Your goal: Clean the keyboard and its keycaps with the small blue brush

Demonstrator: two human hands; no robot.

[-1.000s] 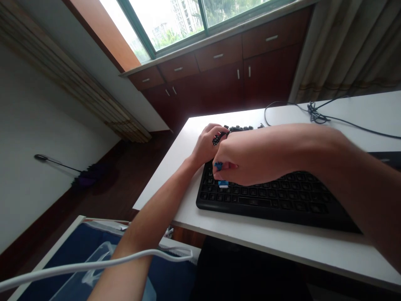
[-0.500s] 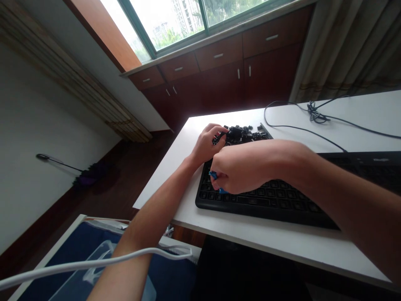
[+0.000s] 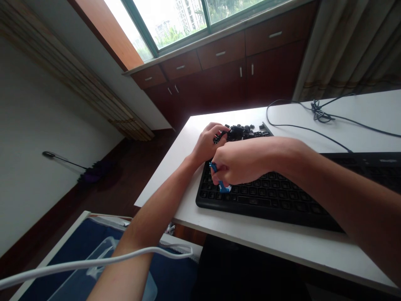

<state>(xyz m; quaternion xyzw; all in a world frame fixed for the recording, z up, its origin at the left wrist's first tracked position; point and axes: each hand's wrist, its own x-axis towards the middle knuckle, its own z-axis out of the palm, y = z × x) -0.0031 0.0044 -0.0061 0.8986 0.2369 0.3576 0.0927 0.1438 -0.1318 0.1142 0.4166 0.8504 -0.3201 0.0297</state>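
A black keyboard (image 3: pixel 275 200) lies on the white desk (image 3: pixel 282 242). My right hand (image 3: pixel 238 167) is closed round a small blue tool (image 3: pixel 219 182) whose tip presses on keys at the keyboard's left end. My left hand (image 3: pixel 208 144) rests curled at the keyboard's far left corner, its fingers pinched on a black piece I cannot make out. Just beyond it lies a pile of loose black keycaps (image 3: pixel 242 131).
A black cable (image 3: pixel 313 113) snakes across the desk's far side. Dark wooden cabinets (image 3: pixel 225 75) stand under the window, a curtain (image 3: pixel 351 46) at right. A white cord (image 3: pixel 94 263) crosses a blue-and-white bin (image 3: pixel 78 259) below the desk's left edge. A broom (image 3: pixel 81 173) lies on the floor.
My right hand drew back toward me and lower on the keyboard, uncovering the keycap pile, then lifted a little with the blue tool. The left hand stayed put.
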